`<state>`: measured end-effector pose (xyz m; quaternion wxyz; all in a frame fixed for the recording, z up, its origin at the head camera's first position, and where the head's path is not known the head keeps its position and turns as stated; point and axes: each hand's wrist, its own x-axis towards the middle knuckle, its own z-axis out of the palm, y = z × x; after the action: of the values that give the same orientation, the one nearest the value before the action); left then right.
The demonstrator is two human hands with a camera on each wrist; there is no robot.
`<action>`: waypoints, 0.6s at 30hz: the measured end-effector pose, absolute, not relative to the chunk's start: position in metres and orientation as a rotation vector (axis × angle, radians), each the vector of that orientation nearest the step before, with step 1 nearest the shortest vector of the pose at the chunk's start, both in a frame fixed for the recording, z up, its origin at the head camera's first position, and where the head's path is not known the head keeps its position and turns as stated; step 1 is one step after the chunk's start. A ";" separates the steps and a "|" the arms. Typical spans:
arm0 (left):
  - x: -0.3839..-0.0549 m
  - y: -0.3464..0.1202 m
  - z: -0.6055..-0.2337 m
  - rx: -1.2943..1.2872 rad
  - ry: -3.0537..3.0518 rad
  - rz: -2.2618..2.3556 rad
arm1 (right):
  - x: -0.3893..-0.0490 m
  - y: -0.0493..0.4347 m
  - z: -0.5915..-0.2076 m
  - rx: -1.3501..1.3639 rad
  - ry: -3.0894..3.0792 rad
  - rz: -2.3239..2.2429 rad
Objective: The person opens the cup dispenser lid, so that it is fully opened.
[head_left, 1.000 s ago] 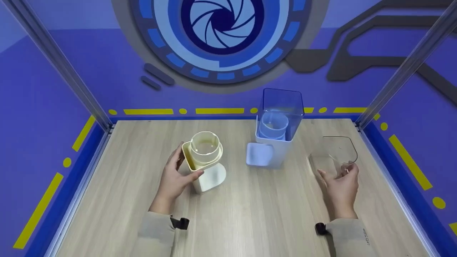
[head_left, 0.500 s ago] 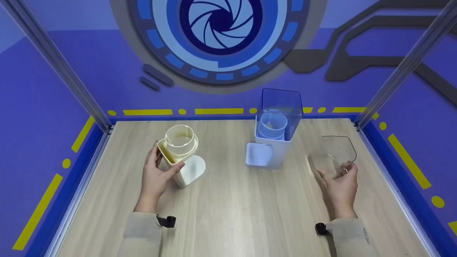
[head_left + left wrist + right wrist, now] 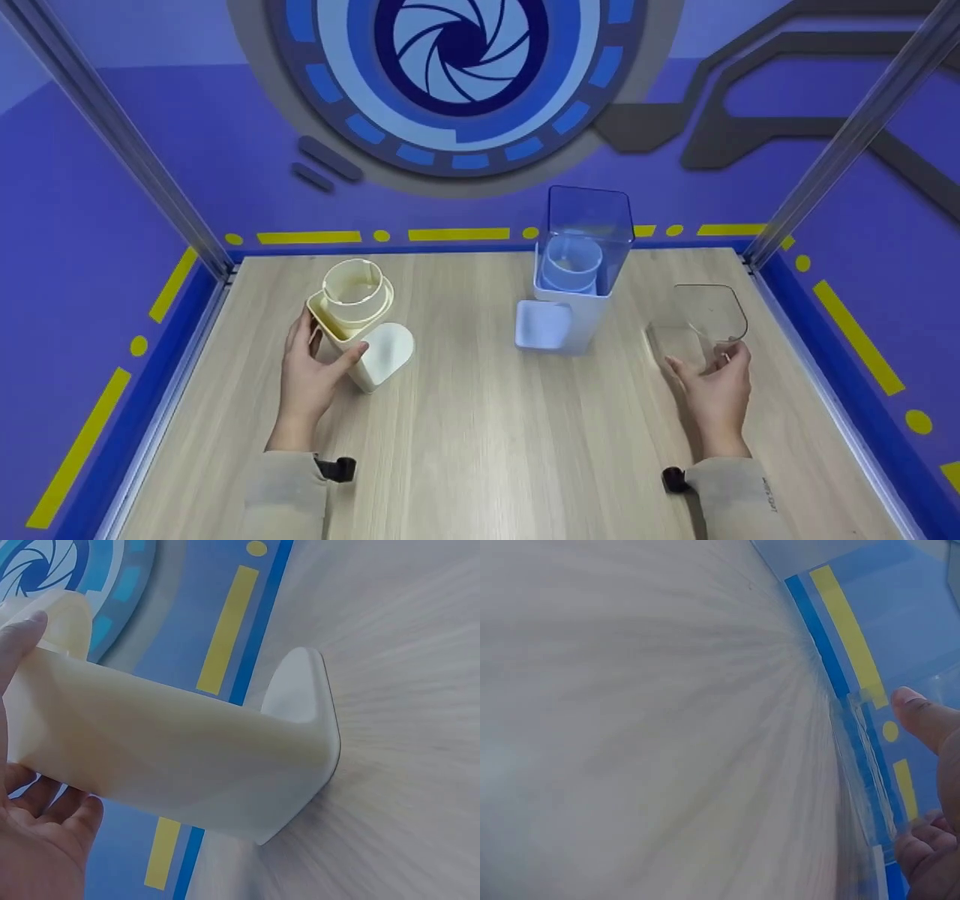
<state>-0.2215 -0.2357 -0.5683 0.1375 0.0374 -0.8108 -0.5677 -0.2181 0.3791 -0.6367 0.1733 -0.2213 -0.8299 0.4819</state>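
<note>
My left hand (image 3: 307, 384) grips a cream plastic dispenser body (image 3: 172, 742), thumb near its front rim and fingers around the far side. A round collar (image 3: 352, 301) rises from the dispenser's open top, and a rounded white foot (image 3: 390, 352) juts out to the right at its base. On the right, my right hand (image 3: 716, 390) pinches a clear, lightly smoked plastic container (image 3: 677, 346) between thumb and fingers. In the right wrist view, the container's see-through wall (image 3: 864, 772) shows beside the thumb.
A light blue dispenser (image 3: 589, 322) stands at the back, right of centre, with a transparent blue hopper (image 3: 589, 210) on top. Wood-grain tabletop (image 3: 480, 442) lies between the hands. Metal posts (image 3: 124, 142) and blue printed panels (image 3: 97, 225) bound the sides and back.
My left hand has moved left with the cream dispenser, mostly in the first half second and slightly since. The right hand, clear container and blue dispenser stay in place.
</note>
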 end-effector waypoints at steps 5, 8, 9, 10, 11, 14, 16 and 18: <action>-0.221 -0.235 -0.566 0.122 -2.356 -1.654 | -0.221 0.379 -0.635 -0.612 -2.352 1.364; -0.218 -0.234 -0.562 0.169 -2.410 -1.633 | -0.221 0.379 -0.630 -0.642 -2.342 1.400; -0.217 -0.233 -0.560 0.187 -2.428 -1.620 | -0.220 0.379 -0.627 -0.652 -2.324 1.421; -0.216 -0.232 -0.558 0.203 -2.444 -1.602 | -0.218 0.378 -0.624 -0.661 -2.307 1.442; -0.214 -0.231 -0.555 0.216 -2.453 -1.583 | -0.217 0.377 -0.620 -0.668 -2.285 1.460; -0.210 -0.226 -0.546 0.234 -2.441 -1.526 | -0.213 0.375 -0.604 -0.632 -2.202 1.499; -0.207 -0.221 -0.539 0.216 -2.393 -1.501 | -0.211 0.372 -0.592 -0.591 -2.153 1.515; -0.205 -0.216 -0.532 0.184 -2.332 -1.498 | -0.210 0.367 -0.579 -0.541 -2.085 1.533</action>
<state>-0.2052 -0.2161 -0.5322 0.1807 0.0652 -0.8256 -0.5305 -0.2095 0.3671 -0.5794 0.2463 -0.1984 -0.7642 0.5621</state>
